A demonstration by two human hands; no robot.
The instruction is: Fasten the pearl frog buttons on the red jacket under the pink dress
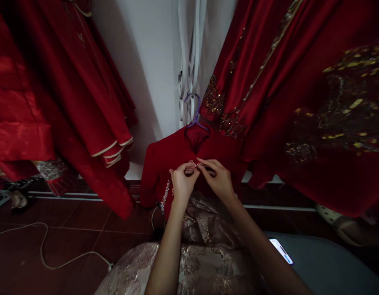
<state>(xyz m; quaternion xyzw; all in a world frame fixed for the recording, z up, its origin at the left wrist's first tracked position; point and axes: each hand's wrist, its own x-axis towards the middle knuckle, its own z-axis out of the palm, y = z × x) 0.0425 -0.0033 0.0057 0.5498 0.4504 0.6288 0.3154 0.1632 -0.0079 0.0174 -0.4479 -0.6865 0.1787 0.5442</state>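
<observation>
A red jacket (174,151) hangs in front of me on a purple hanger (196,116). At its chest, just below the neckline, my left hand (185,180) and my right hand (218,178) meet fingertip to fingertip. Both pinch a strip of beaded trim (167,192), which passes behind my left hand and dangles at its left side. The small part between my fingertips is partly covered, and I cannot tell whether it is attached to the cloth. A shiny patterned brownish fabric (204,266) lies under my forearms.
Red garments (85,82) hang on the left, and sequined red garments (269,94) on the right. White metal rack bars (189,49) stand behind the hanger. A lit phone (280,250) rests on a grey-blue surface (327,266). A pale cable (45,254) crosses the tiled floor.
</observation>
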